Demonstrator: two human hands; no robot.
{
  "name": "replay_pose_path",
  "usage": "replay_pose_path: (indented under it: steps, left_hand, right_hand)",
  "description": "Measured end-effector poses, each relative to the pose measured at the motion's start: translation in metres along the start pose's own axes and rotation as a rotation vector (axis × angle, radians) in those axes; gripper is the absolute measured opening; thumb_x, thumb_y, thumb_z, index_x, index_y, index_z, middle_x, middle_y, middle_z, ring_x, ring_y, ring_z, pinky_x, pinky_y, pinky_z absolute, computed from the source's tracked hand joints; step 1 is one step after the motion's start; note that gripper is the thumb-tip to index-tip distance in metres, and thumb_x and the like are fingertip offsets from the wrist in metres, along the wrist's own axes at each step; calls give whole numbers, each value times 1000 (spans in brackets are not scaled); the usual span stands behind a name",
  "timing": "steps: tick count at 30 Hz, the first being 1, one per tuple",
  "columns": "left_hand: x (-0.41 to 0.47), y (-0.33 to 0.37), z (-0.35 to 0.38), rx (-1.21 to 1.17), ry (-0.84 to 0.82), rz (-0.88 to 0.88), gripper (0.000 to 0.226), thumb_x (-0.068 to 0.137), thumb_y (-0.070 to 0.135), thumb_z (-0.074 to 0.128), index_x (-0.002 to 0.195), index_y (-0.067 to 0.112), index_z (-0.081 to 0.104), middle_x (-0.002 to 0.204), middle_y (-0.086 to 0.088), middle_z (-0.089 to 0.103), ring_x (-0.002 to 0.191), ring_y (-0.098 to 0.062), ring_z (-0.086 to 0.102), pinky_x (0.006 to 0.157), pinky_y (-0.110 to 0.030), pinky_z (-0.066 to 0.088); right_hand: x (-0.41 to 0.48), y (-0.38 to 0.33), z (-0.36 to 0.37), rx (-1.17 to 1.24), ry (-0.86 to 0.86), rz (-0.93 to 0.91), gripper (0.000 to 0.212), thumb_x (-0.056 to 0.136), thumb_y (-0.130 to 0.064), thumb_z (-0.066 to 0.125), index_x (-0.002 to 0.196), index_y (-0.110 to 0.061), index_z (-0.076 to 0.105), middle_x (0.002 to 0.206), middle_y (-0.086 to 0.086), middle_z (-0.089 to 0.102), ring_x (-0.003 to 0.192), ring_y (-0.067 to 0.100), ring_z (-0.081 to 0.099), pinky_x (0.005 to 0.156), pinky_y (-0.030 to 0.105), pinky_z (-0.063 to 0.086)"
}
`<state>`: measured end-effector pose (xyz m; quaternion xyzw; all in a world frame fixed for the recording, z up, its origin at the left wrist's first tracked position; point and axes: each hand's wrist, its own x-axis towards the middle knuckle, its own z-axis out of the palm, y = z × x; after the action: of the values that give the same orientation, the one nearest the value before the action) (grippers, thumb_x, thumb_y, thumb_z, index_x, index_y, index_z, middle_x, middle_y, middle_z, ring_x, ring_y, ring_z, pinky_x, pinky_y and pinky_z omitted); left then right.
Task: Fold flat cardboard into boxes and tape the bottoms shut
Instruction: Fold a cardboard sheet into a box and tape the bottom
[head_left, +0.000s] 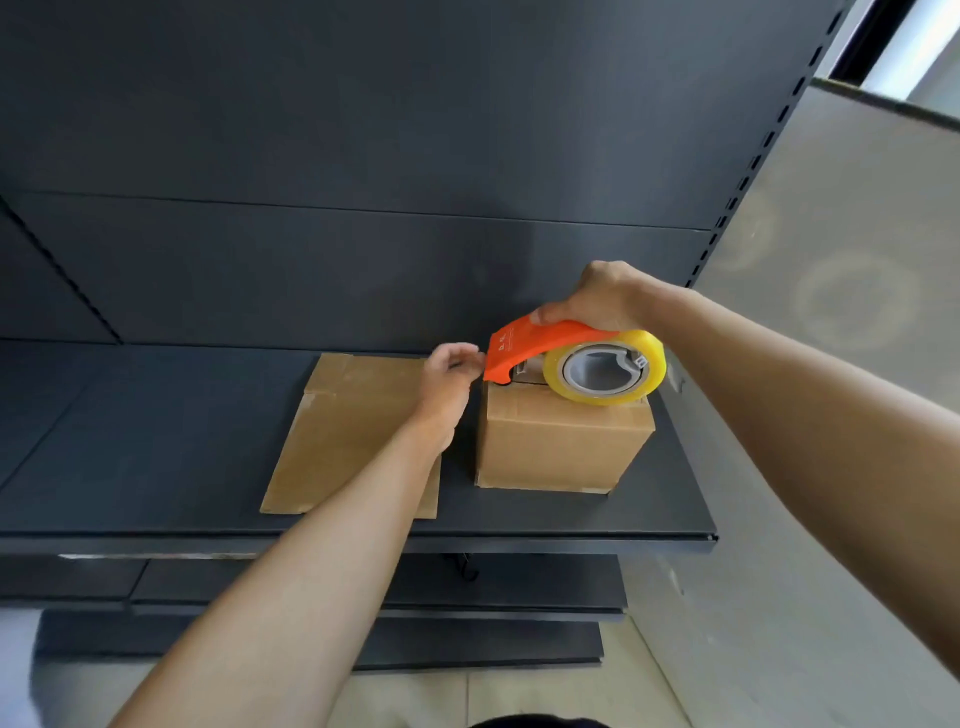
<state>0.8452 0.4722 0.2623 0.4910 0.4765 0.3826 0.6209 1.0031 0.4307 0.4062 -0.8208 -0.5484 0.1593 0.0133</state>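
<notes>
Moderate, even daylight from upper right; blown out at the window (922, 47). Faint ring-shaped glare on the grey side panel (852, 301). Slightly soft throughout. Wide-angle bending of lines toward edges.

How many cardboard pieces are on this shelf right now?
2. A flat cardboard sheet lies on the left; a folded box stands to its right, under the tape dispenser. The flat one may be a stack hiding more.
</notes>
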Motion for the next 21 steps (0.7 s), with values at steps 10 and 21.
replay_pose_path:
  steps: [10,21]
  left_hand:
    - [-7,0,17,-2,-154,-72,24,92,4,56,99,24,68,104,-6,68,112,-28,59,105,-45,42]
    - [-8,-2,19,161,-142,44,27,96,6,50,116,15,66,114,-1,66,117,-19,54,106,-32,35]
  right_hand:
    - [2,7,-4,67,-43,-20,52,77,-68,59,72,-17,53,71,1,56,63,14,53,53,25,36]
    - [-6,30,-14,186,-149,-89,43,78,-67,60,76,-24,56,78,-3,60,71,11,55,59,26,38]
